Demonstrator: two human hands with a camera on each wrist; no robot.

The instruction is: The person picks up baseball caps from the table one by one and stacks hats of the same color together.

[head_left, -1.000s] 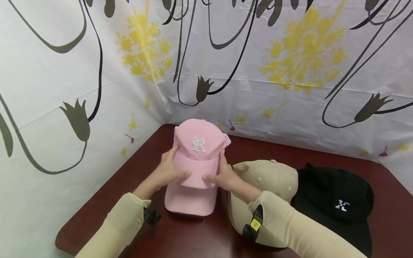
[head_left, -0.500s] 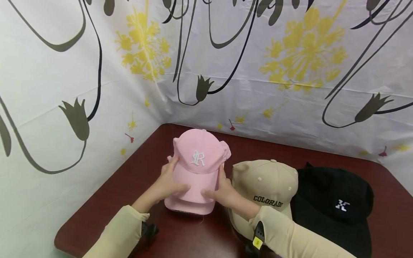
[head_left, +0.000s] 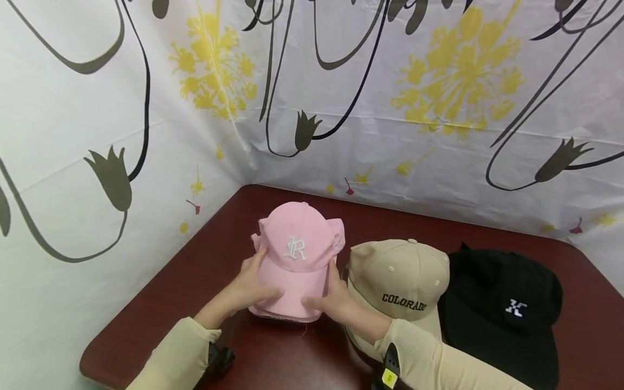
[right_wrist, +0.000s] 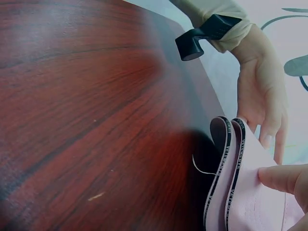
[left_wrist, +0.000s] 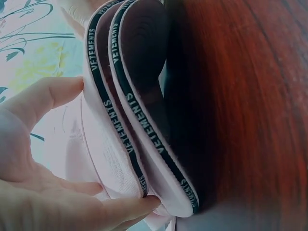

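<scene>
A pink cap point(head_left: 297, 244) with a white letter R sits over a second pink cap, mostly hidden under it. In the left wrist view, the upper brim point(left_wrist: 108, 120) and the lower brim point(left_wrist: 156, 149), each edged in black lettered tape, lie close together with a narrow gap. My left hand point(head_left: 248, 287) holds the top cap's left side, its thumb on the brim. Opposite it, my right hand point(head_left: 338, 295) grips the right side, thumb also on the brim. The right wrist view shows the right thumb point(right_wrist: 281, 178) pressing the upper brim.
Right of the pink caps stands a beige cap point(head_left: 404, 271) lettered COLORADO, close to my right forearm. A black cap point(head_left: 507, 292) lies beside it. The dark red table point(head_left: 292, 357) meets a patterned white cloth point(head_left: 370, 108) at the back and left.
Both hands have brought the top pink cap down and toward me over the lower one. The lower brim, plainly seen before, is now nearly covered. The beige and black caps stay put.
</scene>
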